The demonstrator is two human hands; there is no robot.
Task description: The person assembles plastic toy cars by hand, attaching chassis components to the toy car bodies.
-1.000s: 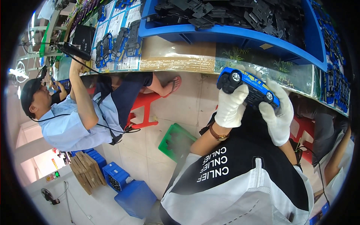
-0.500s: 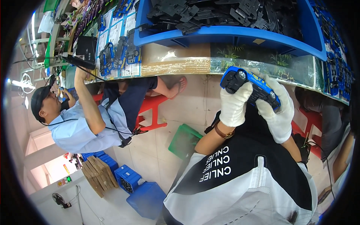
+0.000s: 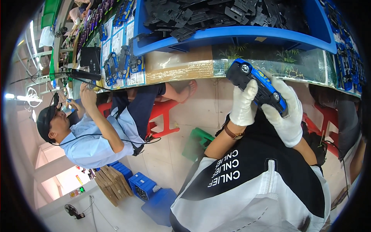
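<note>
A blue toy car (image 3: 261,84) with a black underside is held up in front of my body, just off the table's near edge. It lies tilted on its side, wheels and underside turned toward me. My left hand (image 3: 244,105), in a white glove, has its thumb against the black underside; its other fingers are mostly hidden behind the car. Wrapped round the right end and far side of the car is my right hand (image 3: 286,112), gloved too, its thumb on the underside.
Black plastic parts (image 3: 205,17) fill a big blue bin (image 3: 235,34) on the table (image 3: 181,71). More blue cars stand left (image 3: 112,67) and right (image 3: 345,71). A co-worker (image 3: 92,143) sits at the left by a red stool (image 3: 167,118). A green crate (image 3: 195,145) is on the floor.
The toy car has tilted a little, showing more of its underside. My left thumb has shifted along it, and my left grip looks looser. The view has swung slightly.
</note>
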